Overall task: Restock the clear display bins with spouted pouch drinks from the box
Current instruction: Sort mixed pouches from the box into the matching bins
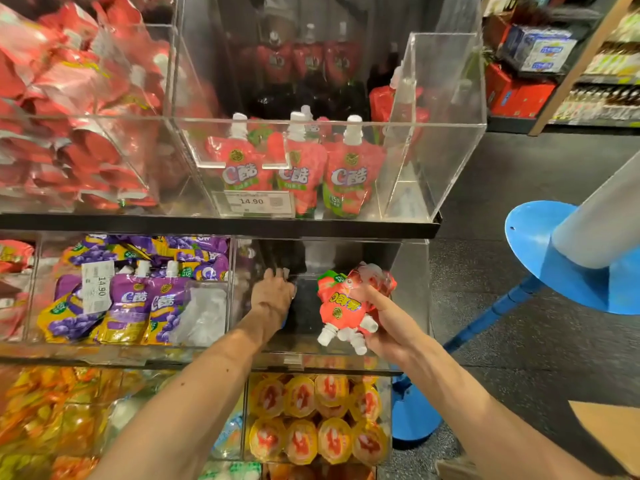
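Price tag (258,201) on front of upper clear bin (433,126): "14.90". Second price tag (98,287), turned sideways, on lower bin (34,289): "14.90". Red pouches (348,176) in upper clear bin: "C酷", with "15%" on a green patch. Purple pouches (133,299): "C酷". Held pouches (341,306) in right hand (388,327): print upside down, unreadable.

One head camera is looking forward and down, sitting close above stacked clear acrylic display bins (450,109)
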`<state>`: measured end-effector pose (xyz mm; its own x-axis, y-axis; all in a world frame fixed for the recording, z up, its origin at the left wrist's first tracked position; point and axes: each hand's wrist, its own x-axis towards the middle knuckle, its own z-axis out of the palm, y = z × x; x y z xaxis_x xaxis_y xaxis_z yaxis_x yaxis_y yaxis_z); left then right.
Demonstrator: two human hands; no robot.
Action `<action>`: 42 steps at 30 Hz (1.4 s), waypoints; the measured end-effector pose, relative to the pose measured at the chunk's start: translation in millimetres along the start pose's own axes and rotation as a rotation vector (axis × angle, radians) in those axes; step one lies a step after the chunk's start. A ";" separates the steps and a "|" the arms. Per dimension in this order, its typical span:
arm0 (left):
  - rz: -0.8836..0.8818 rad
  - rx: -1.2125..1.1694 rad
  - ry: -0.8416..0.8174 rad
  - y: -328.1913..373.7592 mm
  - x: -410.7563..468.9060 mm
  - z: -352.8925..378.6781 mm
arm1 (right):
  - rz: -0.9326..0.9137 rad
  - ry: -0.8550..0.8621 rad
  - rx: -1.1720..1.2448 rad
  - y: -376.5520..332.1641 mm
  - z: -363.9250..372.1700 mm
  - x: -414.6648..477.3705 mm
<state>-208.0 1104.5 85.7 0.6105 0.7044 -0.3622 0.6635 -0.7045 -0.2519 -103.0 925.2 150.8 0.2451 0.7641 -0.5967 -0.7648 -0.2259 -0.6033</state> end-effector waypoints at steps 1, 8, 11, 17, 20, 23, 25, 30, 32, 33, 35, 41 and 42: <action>0.022 -0.009 -0.025 -0.7 -0.3 0.9 | -0.008 0.003 -0.008 0.1 -0.6 0.6; 0.071 -0.566 0.075 -17.5 -18.1 -20.8 | -0.037 -0.059 -0.099 2.1 7.3 -12.2; 0.058 -1.200 0.289 -36.2 -45.7 -38.8 | -0.047 -0.147 -0.140 3.7 23.1 -26.0; 0.455 -1.554 0.030 -79.3 -121.1 -66.3 | -0.088 -0.234 -0.124 21.0 61.0 -39.4; 0.553 -1.557 -0.003 -108.3 -145.9 -67.5 | -0.085 -0.361 -0.100 32.8 80.8 -44.6; 0.570 -1.351 0.116 -135.2 -160.2 -68.0 | -0.070 -0.414 -0.058 45.8 94.7 -46.4; 0.569 -1.296 0.167 -149.1 -168.3 -70.6 | -0.072 -0.422 -0.051 53.1 105.6 -46.8; 0.496 -1.285 0.274 -175.8 -186.3 -81.2 | -0.175 -0.294 -0.150 53.1 133.8 -50.5; 0.419 -1.259 0.365 -177.6 -193.4 -86.7 | -0.192 -0.285 -0.118 50.5 149.0 -53.5; 0.379 -1.216 0.435 -175.9 -197.5 -89.8 | -0.183 -0.285 -0.104 49.9 156.3 -55.8; 0.301 -1.067 0.578 -169.5 -207.7 -98.6 | -0.159 -0.309 -0.072 52.5 167.5 -59.7; 0.045 -0.702 0.612 -142.8 -225.9 -120.1 | -0.082 -0.395 -0.015 58.6 175.5 -63.2; 0.040 -0.667 0.618 -138.2 -226.1 -121.4 | -0.087 -0.411 -0.014 58.4 173.8 -66.4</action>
<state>-385.2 1053.1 311.3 0.6344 0.7366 0.2344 0.6318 -0.6688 0.3919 -267.5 966.3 247.1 0.0488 0.9576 -0.2841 -0.7431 -0.1552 -0.6509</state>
